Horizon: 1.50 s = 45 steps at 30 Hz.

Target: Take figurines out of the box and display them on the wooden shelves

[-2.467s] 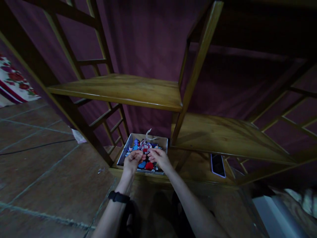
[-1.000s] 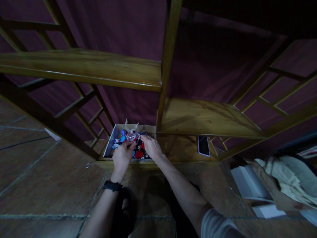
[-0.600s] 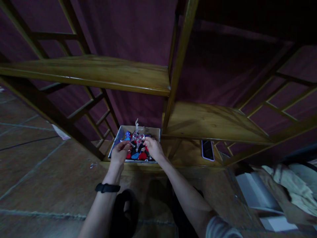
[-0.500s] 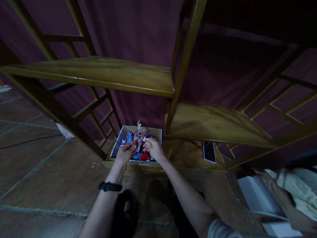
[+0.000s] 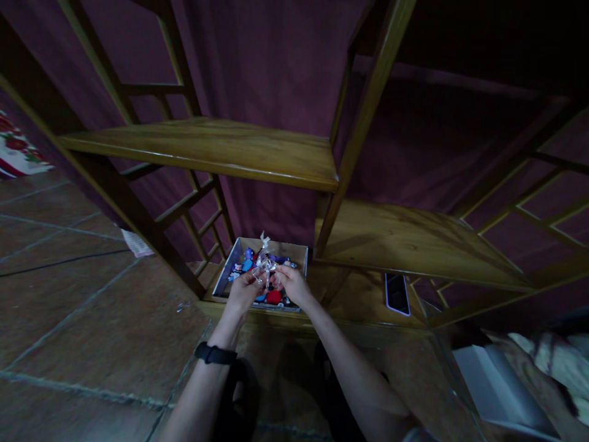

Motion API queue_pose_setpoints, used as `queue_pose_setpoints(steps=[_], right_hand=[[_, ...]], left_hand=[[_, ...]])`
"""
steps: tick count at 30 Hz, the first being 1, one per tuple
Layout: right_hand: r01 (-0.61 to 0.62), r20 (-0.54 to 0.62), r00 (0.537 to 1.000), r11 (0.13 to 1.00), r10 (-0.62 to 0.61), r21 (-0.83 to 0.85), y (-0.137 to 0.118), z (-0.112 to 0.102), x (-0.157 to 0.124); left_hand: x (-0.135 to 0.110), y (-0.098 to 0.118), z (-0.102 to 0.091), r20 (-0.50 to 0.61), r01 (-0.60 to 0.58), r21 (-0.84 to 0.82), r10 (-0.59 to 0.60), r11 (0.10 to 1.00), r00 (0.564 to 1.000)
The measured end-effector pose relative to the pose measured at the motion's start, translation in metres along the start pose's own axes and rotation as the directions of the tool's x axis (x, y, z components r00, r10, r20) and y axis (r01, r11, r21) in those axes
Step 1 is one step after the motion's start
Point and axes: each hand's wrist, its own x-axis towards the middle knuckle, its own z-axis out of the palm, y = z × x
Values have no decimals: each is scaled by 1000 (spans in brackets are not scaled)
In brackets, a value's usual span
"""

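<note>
On the bottom board of a golden-brown wooden shelf unit (image 5: pixel 221 150), an open grey cardboard box (image 5: pixel 225 277) of small colourful toys. Just above the box, left hand (image 5: pixel 242 293) and right hand (image 5: pixel 291 283), fingers of both pinched on a crinkled clear plastic wrapper (image 5: pixel 264 264) held between them.

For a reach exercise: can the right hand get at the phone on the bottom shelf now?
Probably not yet: the right hand pinches a clear wrapper with the left hand, though the way to the phone looks open.
</note>
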Motion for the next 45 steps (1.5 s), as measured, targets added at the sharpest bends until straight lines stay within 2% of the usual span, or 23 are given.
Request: queue_pose_setpoints(steps=[4,10,14,16,19,22,25,32,37,45], right_hand=[[16,-48,999,997,-19,-75,2,0,-1],[126,-27,991,972,-134,-201,-8,-2,-4],[158,-39,984,954,-174,-255,-10,-3,-3],[131,-85,985,967,-152,-217,-6,-3,-1],[47,-133,990,996,-56,-72,-2,-2,2],[-48,-56,997,992,55,116,-4,-2,1],[-73,25,997,972,69,222,-10,-2,-3],[-87,-30,995,964,98,253,-11,-1,-5],[-92,-53,992,956,111,278,-14,-1,-5],[-75,-108,988,955,110,288,-16,-4,-5]], left_hand=[[-1,0,0,5,39,22,-39,999,999],[1,-1,-4,122,206,-123,-191,971,974],[4,-4,-3,111,201,-167,-185,965,977],[6,-5,-1,43,132,-155,-127,979,991],[9,-5,-1,-70,9,-114,-18,993,997],[10,-5,-1,-100,-38,-80,30,996,995],[10,-5,0,-107,-55,-77,47,995,993],[11,-11,6,-97,-31,-109,20,994,995],[10,-12,7,-66,-53,-141,44,989,997],[7,-9,7,-72,-58,-29,56,998,996]])
